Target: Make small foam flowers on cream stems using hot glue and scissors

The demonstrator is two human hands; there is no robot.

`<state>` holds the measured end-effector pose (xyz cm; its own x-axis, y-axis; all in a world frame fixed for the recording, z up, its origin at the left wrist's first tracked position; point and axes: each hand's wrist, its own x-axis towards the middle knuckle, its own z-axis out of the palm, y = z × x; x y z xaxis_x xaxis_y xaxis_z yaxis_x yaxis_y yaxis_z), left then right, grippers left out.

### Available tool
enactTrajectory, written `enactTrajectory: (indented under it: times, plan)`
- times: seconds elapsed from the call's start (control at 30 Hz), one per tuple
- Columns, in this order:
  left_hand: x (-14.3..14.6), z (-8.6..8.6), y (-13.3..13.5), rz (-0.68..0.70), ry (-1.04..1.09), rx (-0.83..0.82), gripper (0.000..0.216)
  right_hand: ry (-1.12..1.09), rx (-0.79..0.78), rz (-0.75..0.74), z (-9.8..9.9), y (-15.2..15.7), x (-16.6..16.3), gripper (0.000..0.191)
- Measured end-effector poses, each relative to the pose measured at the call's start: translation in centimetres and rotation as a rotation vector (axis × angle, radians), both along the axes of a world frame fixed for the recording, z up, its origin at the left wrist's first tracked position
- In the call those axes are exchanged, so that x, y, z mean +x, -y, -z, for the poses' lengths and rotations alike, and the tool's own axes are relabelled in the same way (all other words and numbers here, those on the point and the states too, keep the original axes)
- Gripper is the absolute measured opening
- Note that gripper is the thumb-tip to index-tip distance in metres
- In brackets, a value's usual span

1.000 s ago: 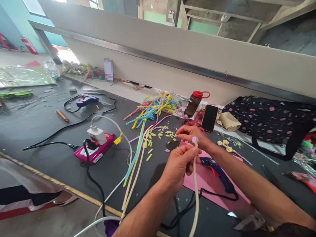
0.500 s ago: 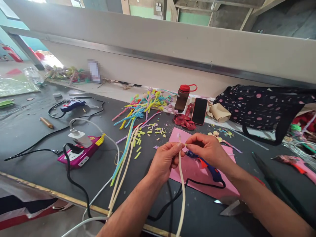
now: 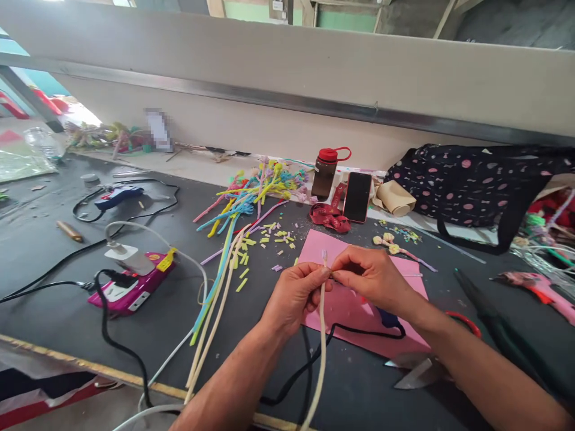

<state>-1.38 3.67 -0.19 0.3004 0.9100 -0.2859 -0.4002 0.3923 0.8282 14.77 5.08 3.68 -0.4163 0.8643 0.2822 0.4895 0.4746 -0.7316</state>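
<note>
My left hand (image 3: 299, 293) pinches a long cream cord (image 3: 321, 335) near its upper end, which has small lilac pieces (image 3: 324, 255) on it. The cord hangs down past the table's front edge. My right hand (image 3: 371, 275) is closed, thumb and finger together, and meets the left fingertips at the cord; whatever sits in that pinch is too small to name. Beneath my hands lies a pink sheet (image 3: 309, 245) with a blue glue gun (image 3: 390, 319) on it, mostly hidden by my right hand. Its black cable (image 3: 359, 329) loops across the sheet.
Loose yellow-green pieces (image 3: 244, 273), cords (image 3: 220, 299) and a fuzzy colourful bundle (image 3: 269, 185) lie left. A purple power strip (image 3: 130, 293) stands further left. Scissors (image 3: 417, 371) and a pink glue gun (image 3: 539, 287) are right; a bottle (image 3: 324, 173), phone (image 3: 357, 197) and bag (image 3: 467, 185) stand behind.
The view has shifted slightly, so the table things appear further left. My right fingertips have come closer to the left ones at the cord; the small yellowish piece between them is now mostly covered.
</note>
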Motion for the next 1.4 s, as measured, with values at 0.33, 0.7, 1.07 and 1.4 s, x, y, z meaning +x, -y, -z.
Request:
enactTrajectory:
  times: [0.33,0.7,1.07,1.4]
  plan:
    - [0.2,-0.5,0.1,0.045,-0.038,-0.003,0.026,-0.184,-0.376,-0.026,0.1,-0.1,0.6,0.006]
    - [-0.2,-0.5,0.1,0.113,-0.025,0.019,0.026,-0.391,-0.671,-0.17,0.6,-0.7,1.1,0.006]
    - [-0.3,-0.4,0.4,0.101,0.028,0.044,0.021,-0.543,-0.799,-0.245,1.6,-1.2,1.3,0.015]
    - [-0.3,-0.7,0.4,0.095,0.014,0.065,0.022,-0.628,-0.83,-0.328,2.3,-1.3,1.2,0.019]
